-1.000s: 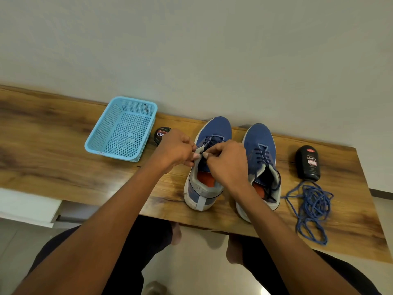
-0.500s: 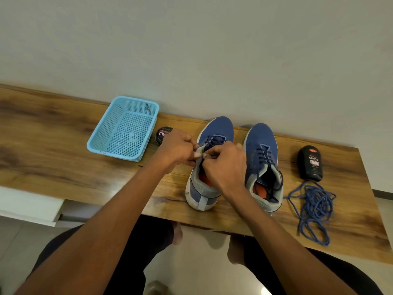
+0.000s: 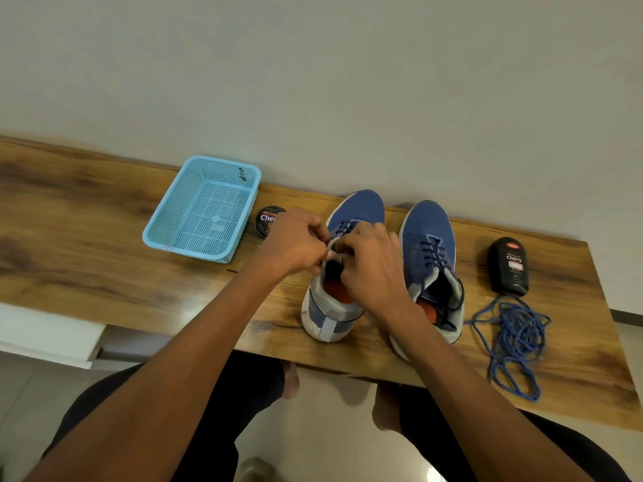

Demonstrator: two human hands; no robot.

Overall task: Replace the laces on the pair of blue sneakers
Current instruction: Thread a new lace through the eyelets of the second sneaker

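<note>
The head camera looks down at a long wooden table (image 3: 87, 245) by a plain wall. Two blue sneakers stand side by side on it with their toes to the wall.

Both bare arms reach forward from the bottom of the picture and meet over the left sneaker (image 3: 342, 273). The left hand (image 3: 295, 243) comes in from the left side. Its fingers are curled tight and its fingertips press together at the top edge of the shoe's opening. It seems to pinch the dark lace (image 3: 344, 227) there, but the lace end is too small to see well. The right hand (image 3: 370, 269) comes in from the right, with its back up to the camera. Its fingers are curled down too and pinch at the same spot. The two hands touch each other at the fingertips. The right wrist lies over the heel of the right sneaker (image 3: 429, 252).

The right sneaker stands just beside the left one and has a dark lace through its holes.

A loose pile of blue laces (image 3: 515, 339) lies on the table to the right of the shoes. A black bottle (image 3: 508, 266) lies flat just past the pile. A light blue basket (image 3: 205, 210) sits to the left. A small round tin (image 3: 266, 220) sits between the basket and the left hand.
</note>
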